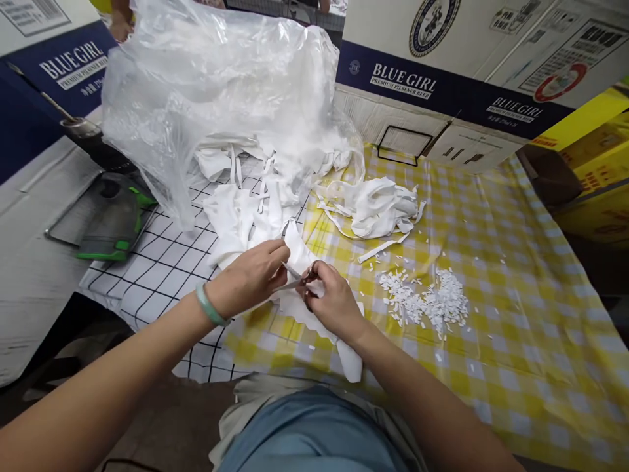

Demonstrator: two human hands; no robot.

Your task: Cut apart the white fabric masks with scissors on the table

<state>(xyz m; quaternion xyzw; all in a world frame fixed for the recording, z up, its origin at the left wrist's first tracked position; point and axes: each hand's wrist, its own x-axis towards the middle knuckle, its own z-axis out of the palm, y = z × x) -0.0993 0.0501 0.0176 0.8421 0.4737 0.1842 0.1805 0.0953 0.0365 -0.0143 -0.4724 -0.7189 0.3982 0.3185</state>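
My left hand point(253, 272), with a pale green bangle at the wrist, is closed on a narrow white fabric strap point(289, 283). In my right hand point(334, 300) is a small pair of metal thread snips point(308, 275), mostly hidden by the fingers, with its tip at the strap. A white fabric piece point(307, 313) hangs below both hands and trails toward the table's front edge. More white strapped pieces point(233, 213) lie just beyond my left hand. To the right sits a crumpled heap of white strapped fabric point(376, 206). Small white clippings point(437, 301) are piled beside my right forearm.
A large clear plastic bag point(221, 78) of white fabric fills the back. Printed cartons point(457, 85) stand behind at both sides. A black-and-green device point(111, 219) lies at left. Yellow checked cloth point(531, 341) covers the table's right side, white grid cloth point(162, 275) the left.
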